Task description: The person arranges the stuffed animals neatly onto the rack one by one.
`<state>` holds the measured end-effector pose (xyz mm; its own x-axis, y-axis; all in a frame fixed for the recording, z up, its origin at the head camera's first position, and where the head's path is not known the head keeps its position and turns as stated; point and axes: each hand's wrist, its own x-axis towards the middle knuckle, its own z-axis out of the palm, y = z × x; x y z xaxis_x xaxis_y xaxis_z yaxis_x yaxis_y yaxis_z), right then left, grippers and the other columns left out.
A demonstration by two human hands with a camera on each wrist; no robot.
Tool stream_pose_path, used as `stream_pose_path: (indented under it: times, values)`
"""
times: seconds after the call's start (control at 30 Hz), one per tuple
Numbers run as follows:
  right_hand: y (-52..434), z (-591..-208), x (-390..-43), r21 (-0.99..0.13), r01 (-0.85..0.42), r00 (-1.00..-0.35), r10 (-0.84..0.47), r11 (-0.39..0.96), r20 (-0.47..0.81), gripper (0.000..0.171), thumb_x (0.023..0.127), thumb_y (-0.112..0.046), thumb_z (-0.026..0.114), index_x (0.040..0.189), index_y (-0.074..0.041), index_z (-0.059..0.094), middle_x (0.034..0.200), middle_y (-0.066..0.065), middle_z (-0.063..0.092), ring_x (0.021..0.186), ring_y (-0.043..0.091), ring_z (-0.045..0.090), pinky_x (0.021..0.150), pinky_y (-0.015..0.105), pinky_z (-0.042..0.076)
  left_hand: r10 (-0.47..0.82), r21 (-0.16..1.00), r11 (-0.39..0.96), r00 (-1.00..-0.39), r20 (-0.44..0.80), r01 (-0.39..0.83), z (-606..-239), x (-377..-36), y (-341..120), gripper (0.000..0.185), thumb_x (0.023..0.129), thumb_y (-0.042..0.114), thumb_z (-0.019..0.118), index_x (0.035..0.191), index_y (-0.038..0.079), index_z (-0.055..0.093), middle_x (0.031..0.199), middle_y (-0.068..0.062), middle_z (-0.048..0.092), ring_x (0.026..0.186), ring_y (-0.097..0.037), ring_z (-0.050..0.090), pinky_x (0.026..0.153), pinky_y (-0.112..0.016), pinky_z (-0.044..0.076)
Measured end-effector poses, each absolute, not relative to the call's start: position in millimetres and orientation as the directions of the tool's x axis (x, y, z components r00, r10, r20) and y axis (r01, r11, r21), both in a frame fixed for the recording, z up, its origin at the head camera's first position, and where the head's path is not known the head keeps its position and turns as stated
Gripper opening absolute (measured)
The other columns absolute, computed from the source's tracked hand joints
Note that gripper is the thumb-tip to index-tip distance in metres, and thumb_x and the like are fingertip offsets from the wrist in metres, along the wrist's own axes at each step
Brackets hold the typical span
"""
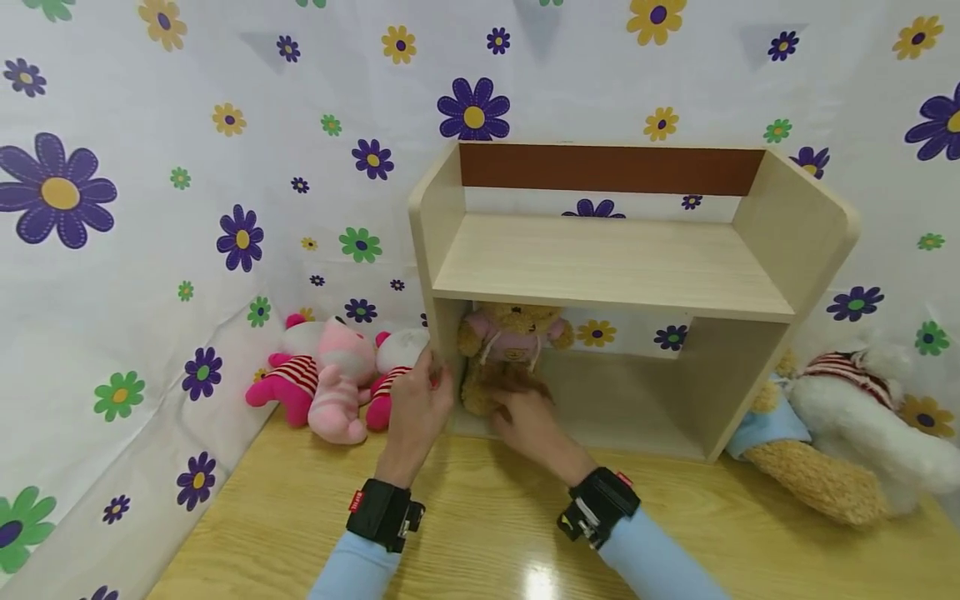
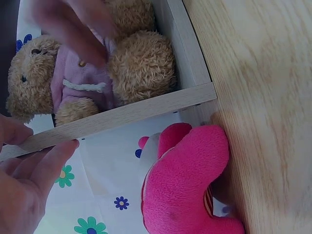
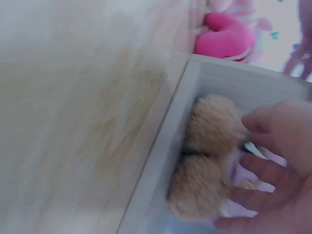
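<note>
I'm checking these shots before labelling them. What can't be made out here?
- Teddy bear: legs hidden by the right hand in the head view.
- Right hand's grip: blurred in the right wrist view.
- Left hand: cut off by the left wrist view's edge.
- Striped white toy: face turned away.

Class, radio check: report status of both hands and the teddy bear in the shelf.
Left hand grips the shelf's side panel. Right hand rests on the teddy bear, seated in the lower compartment. Pink plush toys alongside, outside; nothing blocking.

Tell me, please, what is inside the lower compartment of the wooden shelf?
A brown teddy bear in a pink top sits at its left end, the right hand on it. The hand hides its legs; the rest looks bare.
</note>
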<state>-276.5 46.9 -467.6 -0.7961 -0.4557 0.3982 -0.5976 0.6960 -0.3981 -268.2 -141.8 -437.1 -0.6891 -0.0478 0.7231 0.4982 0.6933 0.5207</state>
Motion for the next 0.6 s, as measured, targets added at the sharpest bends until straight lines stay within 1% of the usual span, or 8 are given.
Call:
stream_pose_path:
  times: [0.1,0.13,0.2,0.3,0.4,0.47,0.5,0.6]
  values:
    - [77.8,-462.6,-251.2,-0.444,-0.644,-0.762,-0.469,0.623,0.447,0.028,0.096,-0.011,0.066,0.121,0.0,0.073,0.126,0.021,0.071,0.108,0.037,0.072,0.097,0.053,0.055,-0.04,0.502,0.699,-0.672,0.739,0.51,-438.6,-269.8,-142.6,0.027,0.092,0.002,0.066,0.118,-0.004,0.064,0.068,-0.018,0.067,0.052,-0.017,0.052,0.047,-0.028,0.038]
    - [91.2,-460.3,-241.2,-0.47,-0.644,-0.763,-0.468,0.604,0.445,0.026,0.096,-0.01,0.066,0.118,0.0,0.074,0.121,0.021,0.073,0.102,0.034,0.074,0.091,0.048,0.059,-0.038,0.497,0.7,-0.668,0.744,0.513,-439.5,-270.1,-141.8,0.028,0.092,0.002,0.066,0.118,-0.004,0.064,0.066,-0.017,0.066,0.051,-0.015,0.05,0.046,-0.027,0.037]
    - [119.2,-453.4,-221.0,-0.56,-0.609,-0.792,-0.456,0.561,0.405,0.022,0.097,-0.01,0.066,0.114,-0.001,0.076,0.114,0.018,0.076,0.096,0.028,0.076,0.082,0.038,0.061,-0.039,0.487,0.704,-0.657,0.753,0.517,-441.3,-271.0,-140.7,0.03,0.091,0.002,0.067,0.12,-0.004,0.064,0.063,-0.016,0.063,0.049,-0.014,0.046,0.045,-0.027,0.034]
    - [162.2,-440.2,-191.5,-0.676,-0.526,-0.846,-0.403,0.516,0.35,0.019,0.099,-0.008,0.064,0.11,-0.002,0.077,0.103,0.016,0.078,0.079,0.012,0.074,0.067,0.027,0.059,-0.047,0.49,0.705,-0.656,0.753,0.513,-441.2,-272.4,-139.6,0.032,0.091,0.003,0.066,0.122,-0.003,0.064,0.062,-0.015,0.062,0.05,-0.013,0.043,0.046,-0.026,0.032]
    - [204.1,-430.5,-164.1,-0.704,-0.46,-0.887,-0.246,0.541,0.39,0.017,0.097,-0.004,0.066,0.109,-0.002,0.078,0.093,0.01,0.079,0.071,0.001,0.07,0.057,0.021,0.055,-0.039,0.504,0.697,-0.675,0.737,0.51,-439.4,-272.4,-139.1,0.03,0.092,0.004,0.065,0.121,-0.004,0.063,0.061,-0.013,0.059,0.05,-0.014,0.04,0.046,-0.026,0.029]
    - [232.3,-427.8,-150.5,-0.694,-0.41,-0.888,-0.084,0.592,0.452,0.015,0.095,-0.002,0.067,0.107,-0.001,0.077,0.087,-0.007,0.078,0.067,-0.007,0.066,0.055,0.017,0.052,-0.034,0.509,0.699,-0.688,0.725,0.502,-439.3,-272.0,-138.6,0.028,0.092,0.004,0.065,0.119,-0.004,0.063,0.059,-0.012,0.056,0.051,-0.015,0.039,0.046,-0.027,0.028]
    - [246.1,-427.5,-147.0,-0.682,-0.388,-0.868,0.004,0.619,0.497,0.015,0.094,0.0,0.068,0.105,0.0,0.078,0.084,-0.017,0.076,0.066,-0.011,0.064,0.055,0.014,0.051,-0.034,0.511,0.7,-0.691,0.722,0.499,-439.6,-271.7,-138.5,0.027,0.092,0.004,0.065,0.117,-0.004,0.064,0.059,-0.012,0.055,0.05,-0.015,0.039,0.046,-0.027,0.029]
    - [291.2,-428.5,-148.1,-0.629,-0.348,-0.764,0.179,0.695,0.62,0.015,0.089,0.003,0.07,0.101,0.005,0.077,0.087,-0.037,0.064,0.07,-0.024,0.056,0.057,0.005,0.046,-0.041,0.508,0.708,-0.689,0.723,0.491,-440.1,-271.6,-139.0,0.025,0.092,0.003,0.066,0.116,-0.004,0.064,0.059,-0.013,0.056,0.05,-0.014,0.041,0.046,-0.027,0.031]
